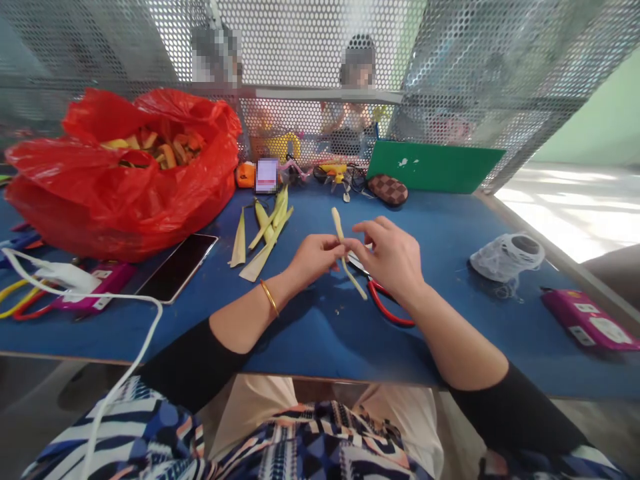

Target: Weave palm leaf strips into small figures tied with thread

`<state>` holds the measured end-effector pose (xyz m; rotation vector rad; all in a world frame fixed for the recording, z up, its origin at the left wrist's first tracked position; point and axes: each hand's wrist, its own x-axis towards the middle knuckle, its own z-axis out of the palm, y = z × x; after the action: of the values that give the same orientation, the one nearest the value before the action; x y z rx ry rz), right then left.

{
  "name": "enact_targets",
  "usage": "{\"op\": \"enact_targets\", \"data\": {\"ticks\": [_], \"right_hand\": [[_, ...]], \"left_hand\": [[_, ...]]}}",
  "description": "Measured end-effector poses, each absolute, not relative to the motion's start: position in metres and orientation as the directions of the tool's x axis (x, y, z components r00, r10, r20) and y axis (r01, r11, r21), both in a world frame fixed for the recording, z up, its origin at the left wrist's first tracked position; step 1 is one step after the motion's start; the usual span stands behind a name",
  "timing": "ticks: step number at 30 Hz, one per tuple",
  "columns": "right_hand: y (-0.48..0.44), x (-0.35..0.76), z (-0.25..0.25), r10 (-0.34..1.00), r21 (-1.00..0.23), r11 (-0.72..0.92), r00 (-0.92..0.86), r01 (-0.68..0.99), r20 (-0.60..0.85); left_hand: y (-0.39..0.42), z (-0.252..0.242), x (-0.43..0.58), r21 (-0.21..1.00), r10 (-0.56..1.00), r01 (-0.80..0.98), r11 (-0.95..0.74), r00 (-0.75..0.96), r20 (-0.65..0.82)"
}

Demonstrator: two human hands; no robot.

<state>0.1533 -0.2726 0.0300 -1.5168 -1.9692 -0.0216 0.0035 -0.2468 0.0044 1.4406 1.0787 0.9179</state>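
Pinched between the thumb and fingers of my left hand (316,257) is a narrow, pale yellow corn husk strip (337,223), which slants across the middle of the table. My right hand (390,257) pinches the same strip from the other side, its remaining fingers raised and bent. One end points up and away, while the thinner end hangs toward me. Under my right hand lie red-handled scissors (387,310), their blades partly hidden. Several pale green-yellow corn husk pieces (267,230) are on the table beyond my left hand.
A red plastic bag (125,213) with cut pieces inside fills the back left. Near it lie a dark phone (177,270) and a white cable (150,327). On the right are a white thread spool (505,257) and a magenta pack (590,319). A perforated metal screen (310,40) borders the back.
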Motion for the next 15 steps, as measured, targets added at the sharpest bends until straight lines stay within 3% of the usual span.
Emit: {"op": "enact_targets", "data": {"ticks": [4,6,8,11,15], "right_hand": [[-0.258,0.158,0.025,0.951,-0.69,0.27,-0.074,0.672,0.3],[-0.256,0.158,0.024,0.957,-0.766,0.271,-0.077,0.583,0.279],[-0.259,0.156,0.024,0.934,-0.744,0.311,-0.043,0.592,0.356],[-0.269,0.152,0.025,0.875,-0.62,0.381,-0.051,0.686,0.482],[-0.279,0.146,0.02,0.803,-0.44,0.421,-0.099,0.793,0.588]], "left_hand": [[-0.256,0.004,0.006,0.861,0.901,0.434,-0.266,0.429,0.062],[-0.259,0.005,0.005,0.789,0.9,0.515,-0.335,0.422,0.107],[-0.258,0.006,0.003,0.771,0.916,0.54,-0.339,0.375,0.14],[-0.252,0.007,-0.002,0.852,0.942,0.468,-0.233,0.326,0.078],[-0.244,0.006,-0.002,0.989,0.961,0.121,0.081,0.252,-0.109]]}}
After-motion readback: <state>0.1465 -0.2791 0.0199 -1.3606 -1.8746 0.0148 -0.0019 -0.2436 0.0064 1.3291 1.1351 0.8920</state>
